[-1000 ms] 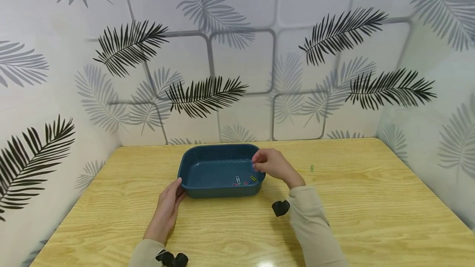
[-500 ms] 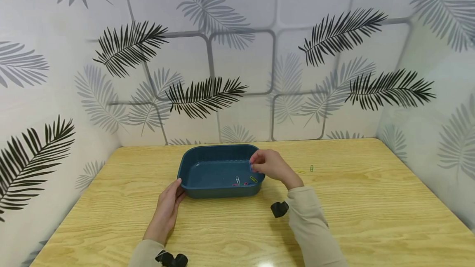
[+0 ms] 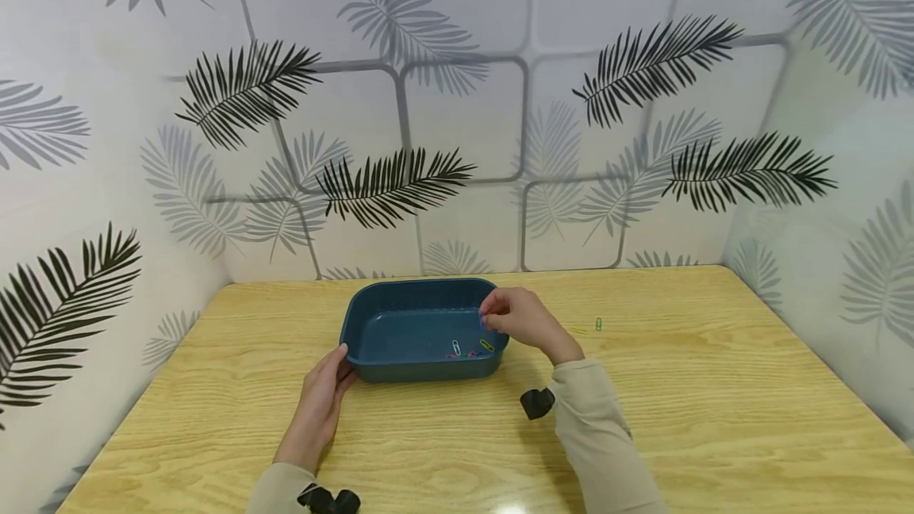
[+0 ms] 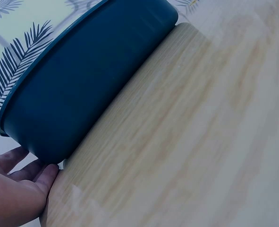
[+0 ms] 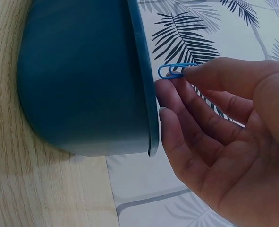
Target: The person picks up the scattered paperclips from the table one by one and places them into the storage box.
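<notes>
A dark blue-green plastic tray (image 3: 421, 371) stands on the table. At its front left corner my left hand (image 3: 323, 395) holds it; in the left wrist view one fingertip meets the rim while other fingers (image 4: 47, 177) of that hand lie against the wall's lower edge. My right hand (image 3: 524, 320) is over the tray's right end. Between thumb and fingers it pinches a blue paper clip (image 5: 170, 71), just above the rim. Inside the tray lie a white paper clip (image 3: 456, 347), a yellow-green paper clip (image 3: 487, 346) and several small pink and dark ones.
To the right of the tray, a green paper clip (image 3: 599, 324) and yellow paper clips (image 3: 578, 331) lie on the wooden table (image 3: 714, 395). A leaf-patterned wall (image 3: 471, 141) rises behind the table's back edge.
My right hand has shifted slightly left over the tray with the blue paper clip, then stayed nearly still. The left hand keeps its place at the tray's corner.
</notes>
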### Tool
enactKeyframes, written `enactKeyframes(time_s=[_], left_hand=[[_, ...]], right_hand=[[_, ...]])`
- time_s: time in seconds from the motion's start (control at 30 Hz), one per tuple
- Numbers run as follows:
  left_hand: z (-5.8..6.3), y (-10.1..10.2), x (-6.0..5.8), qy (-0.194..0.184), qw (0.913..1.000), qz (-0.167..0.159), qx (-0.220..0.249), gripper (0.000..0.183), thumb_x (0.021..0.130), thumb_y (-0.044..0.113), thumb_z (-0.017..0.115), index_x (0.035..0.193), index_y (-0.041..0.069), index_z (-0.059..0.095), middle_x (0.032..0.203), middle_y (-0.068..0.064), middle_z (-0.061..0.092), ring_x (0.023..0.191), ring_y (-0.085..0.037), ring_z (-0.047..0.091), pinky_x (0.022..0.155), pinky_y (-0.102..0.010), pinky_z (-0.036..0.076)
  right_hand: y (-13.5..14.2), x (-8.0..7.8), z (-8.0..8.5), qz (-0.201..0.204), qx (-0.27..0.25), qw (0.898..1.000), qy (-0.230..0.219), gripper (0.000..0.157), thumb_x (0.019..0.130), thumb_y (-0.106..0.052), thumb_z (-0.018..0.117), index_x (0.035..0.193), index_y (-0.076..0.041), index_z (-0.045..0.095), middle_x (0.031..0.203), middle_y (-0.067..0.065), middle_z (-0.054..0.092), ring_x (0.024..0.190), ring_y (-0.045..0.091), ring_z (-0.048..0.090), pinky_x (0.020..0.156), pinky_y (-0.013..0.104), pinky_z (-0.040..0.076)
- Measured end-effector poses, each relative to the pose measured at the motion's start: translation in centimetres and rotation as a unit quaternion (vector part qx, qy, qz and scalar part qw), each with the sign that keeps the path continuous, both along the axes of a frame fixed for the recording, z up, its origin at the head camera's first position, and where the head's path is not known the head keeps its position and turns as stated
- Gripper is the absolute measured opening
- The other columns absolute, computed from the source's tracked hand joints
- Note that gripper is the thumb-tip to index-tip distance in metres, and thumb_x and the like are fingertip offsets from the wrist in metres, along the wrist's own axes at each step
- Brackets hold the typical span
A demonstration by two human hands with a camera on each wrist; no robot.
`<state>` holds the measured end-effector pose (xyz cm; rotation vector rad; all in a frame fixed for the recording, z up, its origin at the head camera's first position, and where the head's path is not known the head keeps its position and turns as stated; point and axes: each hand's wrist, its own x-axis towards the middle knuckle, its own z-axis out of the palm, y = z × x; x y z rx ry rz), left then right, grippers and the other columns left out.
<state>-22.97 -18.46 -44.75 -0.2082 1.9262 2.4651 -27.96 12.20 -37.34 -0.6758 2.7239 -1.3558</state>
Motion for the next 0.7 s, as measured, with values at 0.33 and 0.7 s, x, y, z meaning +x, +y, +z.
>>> enactKeyframes(time_s=[0.33, 0.7], left_hand=[[0.1, -0.2, 0.1, 0.002, 1.0, -0.007, 0.003, 0.059, 0.106, 0.029, 0.038, 0.149, -0.008, 0.022, 0.151, -0.025, 0.025, 0.137, -0.03, 0.027, 0.113, -0.039, 0.025], [-0.1, -0.1, 0.0, 0.001, 1.0, -0.004, 0.001, 0.059, 0.106, 0.03, 0.04, 0.148, -0.008, 0.024, 0.151, -0.024, 0.026, 0.137, -0.031, 0.028, 0.113, -0.039, 0.027]], right_hand=[[0.0, -0.1, -0.1, 0.003, -0.002, 1.0, 0.0, 0.005, 0.092, -0.001, 0.06, 0.093, -0.002, 0.065, 0.086, 0.004, 0.066, 0.084, 0.035, 0.063, 0.067, 0.03, 0.053], [1.2, -0.4, -0.4, 0.015, 0.015, 1.0, 0.01, 0.008, 0.093, -0.004, 0.059, 0.097, 0.0, 0.066, 0.089, 0.008, 0.066, 0.083, 0.032, 0.063, 0.068, 0.033, 0.054]])
